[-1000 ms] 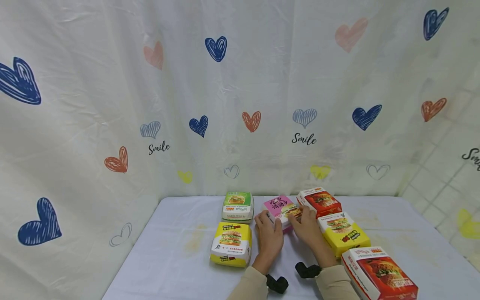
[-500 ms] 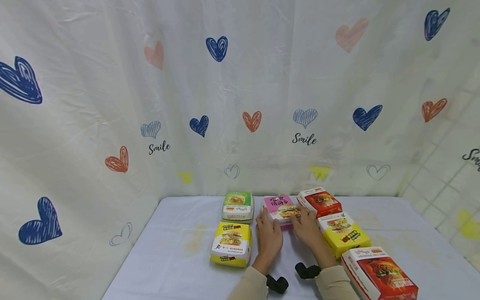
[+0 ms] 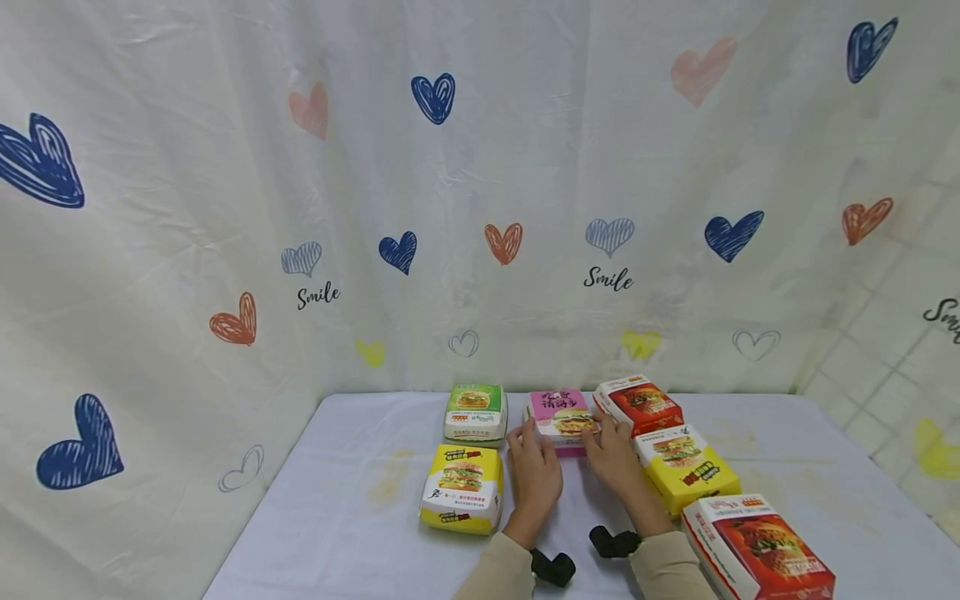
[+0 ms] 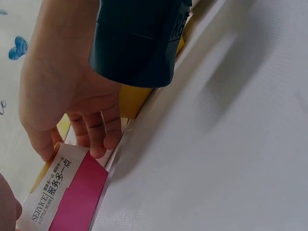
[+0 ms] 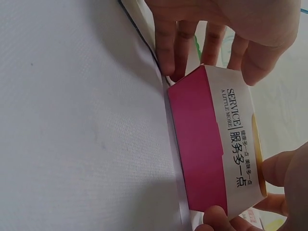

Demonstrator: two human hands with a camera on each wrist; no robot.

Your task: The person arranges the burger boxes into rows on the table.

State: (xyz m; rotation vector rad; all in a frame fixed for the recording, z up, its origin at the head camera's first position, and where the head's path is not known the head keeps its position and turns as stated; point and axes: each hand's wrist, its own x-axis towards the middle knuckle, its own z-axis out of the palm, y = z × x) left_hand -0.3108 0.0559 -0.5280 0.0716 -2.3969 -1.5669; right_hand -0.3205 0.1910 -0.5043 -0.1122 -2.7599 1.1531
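A pink-and-white burger box (image 3: 557, 402) lies flat near the back of the table between both hands, its pink front side towards the person. My left hand (image 3: 534, 479) holds its left end, thumb at the top edge and fingers along the side, as the right wrist view shows. At the other end my right hand (image 3: 618, 460) grips the box, its thumb (image 5: 276, 168) on the top edge and fingers around the corner. Printed lettering runs along the white front band of the box (image 5: 236, 139). Black camera mounts sit on both wrists.
Left of the hands, a green-and-white burger box (image 3: 475, 413) stands behind a yellow-and-white one (image 3: 462, 490). On the right runs a slanting row: a red box (image 3: 641, 403), a yellow box (image 3: 686, 467) and a larger red box (image 3: 761, 546). A heart-patterned curtain (image 3: 525, 183) hangs behind.
The pink burger box has turned from a slant to nearly square with the table's back edge. Both hands have stayed at its ends, with only slight shifts; the other boxes have not moved.
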